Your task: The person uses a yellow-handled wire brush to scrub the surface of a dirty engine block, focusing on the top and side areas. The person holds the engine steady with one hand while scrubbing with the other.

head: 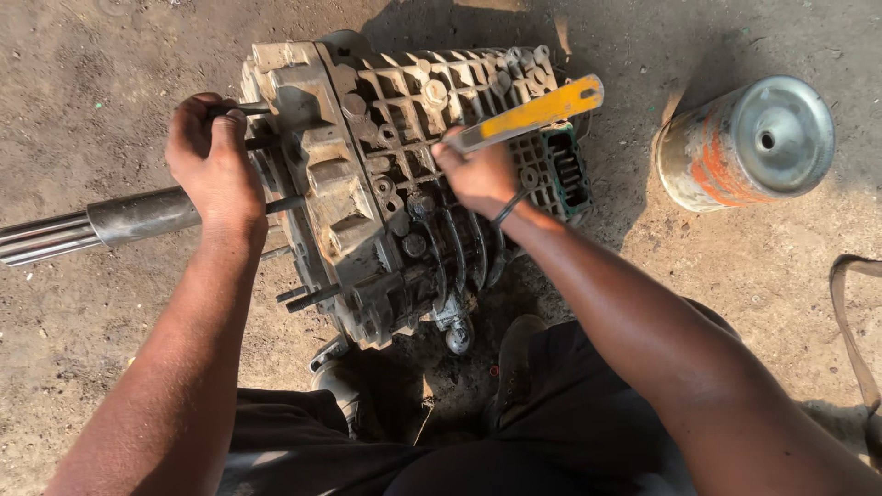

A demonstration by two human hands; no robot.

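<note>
A dirty grey gearbox housing (367, 184) lies on the dirt ground, with a steel shaft (101, 223) sticking out to the left. My left hand (213, 161) is closed around a dark stud at the housing's left flange. My right hand (478, 174) rests on top of the ribbed casing and grips the lower end of a yellow flat tool (533, 115), which slants up to the right. A dark band sits on my right wrist.
A metal can (744, 142) with orange marks lies on its side at the right. A strap (854, 321) curls at the right edge. My shoes (344, 386) stand just below the housing. Bare dirt surrounds everything.
</note>
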